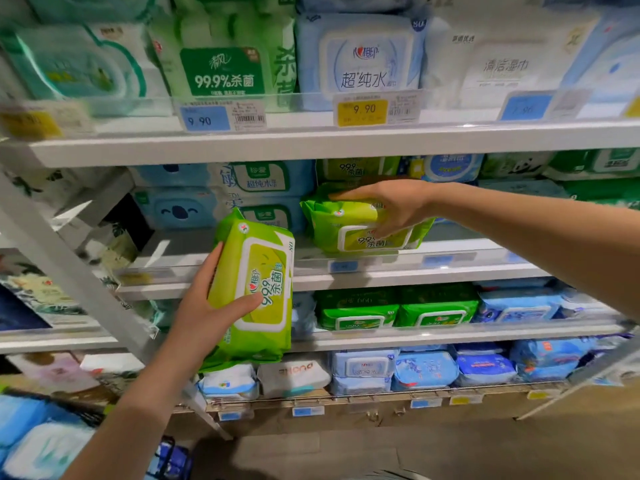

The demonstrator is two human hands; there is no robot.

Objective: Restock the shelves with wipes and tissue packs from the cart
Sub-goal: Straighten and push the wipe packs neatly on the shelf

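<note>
Under the right hand (pixel 391 206), whose fingers and thumb grip it, a lime-green wipes pack (pixel 349 225) rests on the shelf (pixel 450 268). Down-left of that, the left hand (pixel 211 306) clasps a second lime-green wipes pack (pixel 258 271) upright, in front of the shelf edge; blue packs (pixel 176 209) stand behind.

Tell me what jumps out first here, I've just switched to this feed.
Two lime-green wipes packs dominate the view. The left hand grips the upright pack in front of the shelf edge, left of centre. The right hand grips the second pack at the middle shelf, in the centre. Above them, a yellow price tag reading 9.90 stands out on the top rail.
</note>
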